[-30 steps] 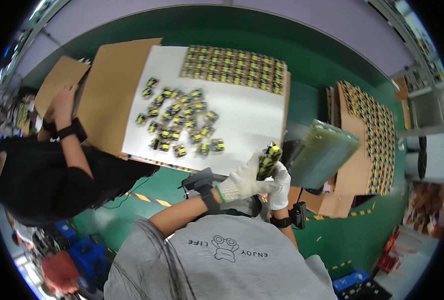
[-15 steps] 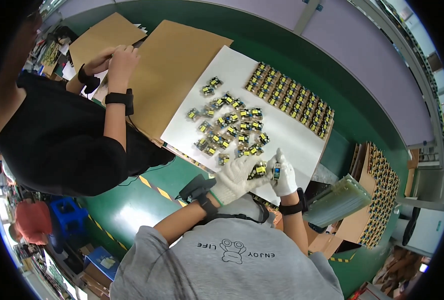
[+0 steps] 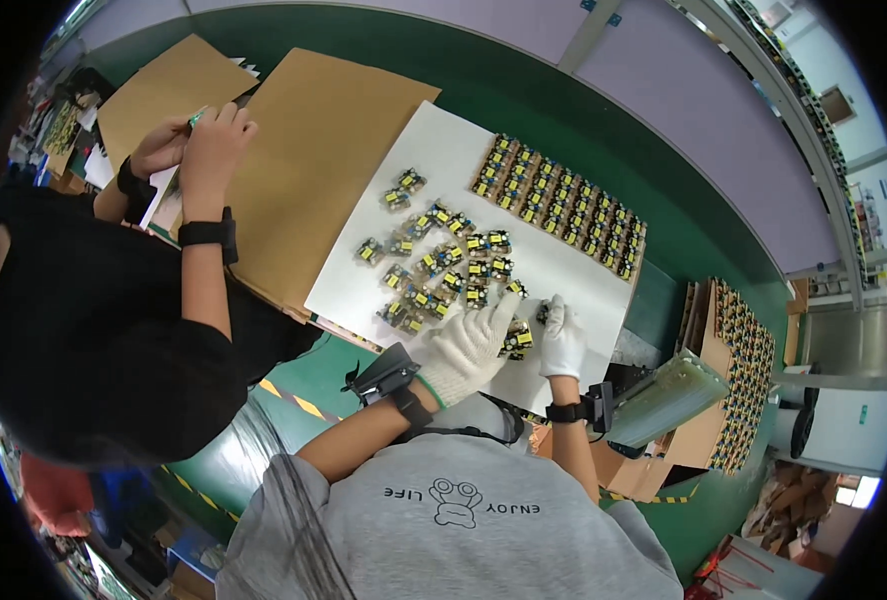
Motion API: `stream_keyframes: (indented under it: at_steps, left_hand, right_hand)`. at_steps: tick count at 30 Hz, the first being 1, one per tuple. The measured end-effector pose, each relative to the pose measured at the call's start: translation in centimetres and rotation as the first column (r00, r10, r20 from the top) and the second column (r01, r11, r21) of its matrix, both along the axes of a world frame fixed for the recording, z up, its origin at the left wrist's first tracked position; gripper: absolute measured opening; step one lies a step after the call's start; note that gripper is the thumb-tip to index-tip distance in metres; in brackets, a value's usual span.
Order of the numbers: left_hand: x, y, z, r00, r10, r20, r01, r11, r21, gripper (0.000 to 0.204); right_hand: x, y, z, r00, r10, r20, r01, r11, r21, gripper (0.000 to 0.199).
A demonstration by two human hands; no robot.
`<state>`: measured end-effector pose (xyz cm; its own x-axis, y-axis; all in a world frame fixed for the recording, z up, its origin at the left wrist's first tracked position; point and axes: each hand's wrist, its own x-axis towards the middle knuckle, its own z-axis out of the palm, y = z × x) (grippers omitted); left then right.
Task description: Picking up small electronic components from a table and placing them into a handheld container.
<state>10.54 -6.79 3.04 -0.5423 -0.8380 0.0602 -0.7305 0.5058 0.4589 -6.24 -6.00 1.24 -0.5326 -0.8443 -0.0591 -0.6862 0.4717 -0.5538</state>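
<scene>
In my left hand (image 3: 464, 350), which wears a white knitted glove with a green cuff edge, are small circuit boards (image 3: 517, 340) with yellow-topped parts. The hand is closed round them at the near edge of the white sheet (image 3: 594, 300). My right hand (image 3: 564, 340), also in a white glove, is just to the right. Its fingers pinch a small dark circuit board (image 3: 544, 313), mostly covered by the glove. Beyond my left hand lie loose circuit boards (image 3: 442, 258) in a scattered group. Farther right, several more stand in tight rows (image 3: 564, 205).
To the left, a co-worker in a black top (image 3: 134, 330) holds a small green thing over brown cardboard (image 3: 334, 150). A stack of pale greenish sheets (image 3: 669, 400) is by my right forearm. A cardboard box with rows of boards (image 3: 704, 420) stands to the right.
My right hand has turned and moved a little away from my left, taking its board forward over the sheet. My left hand still holds its boards. The whole view has shifted slightly.
</scene>
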Motion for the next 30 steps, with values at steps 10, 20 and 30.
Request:
stream_keyframes:
  at_steps: [10, 20, 30]
  left_hand:
    - [-1.1, -1.2, 1.4, 0.994, -0.059, -0.088, 0.046, 0.989, -0.143, 0.075]
    - [-1.3, -2.5, -0.1, 0.835, 0.153, -0.529, -0.089, 0.985, 0.145, 0.097]
    - [-0.6, -2.2, 0.7, 0.878, -0.066, -0.475, -0.057, 0.969, -0.240, 0.057]
  right_hand:
    - [3.2, 1.3, -1.2, 0.793, 0.140, 0.593, 0.099, 0.931, -0.353, 0.043]
    - [-4.0, -5.6, -2.6, 0.963, 0.260, -0.075, -0.258, 0.966, 0.036, 0.043]
    - [2.4, -2.2, -1.1, 0.874, 0.445, 0.197, -0.395, 0.885, -0.246, 0.033]
